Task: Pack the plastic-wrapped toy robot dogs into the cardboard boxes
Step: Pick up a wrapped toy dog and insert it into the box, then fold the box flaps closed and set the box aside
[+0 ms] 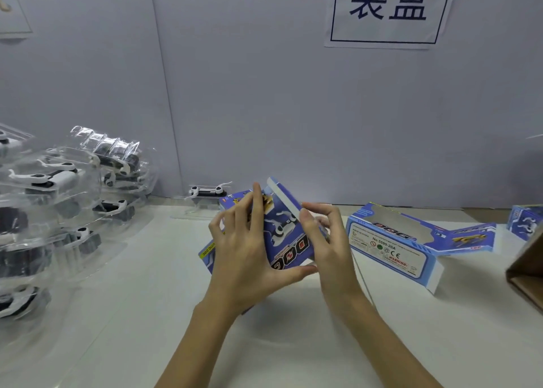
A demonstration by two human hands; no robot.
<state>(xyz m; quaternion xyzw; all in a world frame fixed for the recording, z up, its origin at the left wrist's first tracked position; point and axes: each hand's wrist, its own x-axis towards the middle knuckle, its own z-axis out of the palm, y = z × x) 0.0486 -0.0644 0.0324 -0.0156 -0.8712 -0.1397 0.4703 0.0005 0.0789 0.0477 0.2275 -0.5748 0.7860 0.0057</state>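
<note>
Item: blue printed cardboard box (282,234), gripped by left hand (244,249) and right hand (326,240). Risk: white end flap (283,192) creasing under uneven pressure.

Worktop, wall and paper signs

A white worktop (147,314) runs up to a pale grey wall (249,93). A white paper sign (390,8), printed with two large dark blue characters inside a thin dark frame, is stuck high on the wall at the right. Part of another sheet (13,8) shows at the top left edge. A brown cardboard carton (526,267) juts in at the right edge.
</note>
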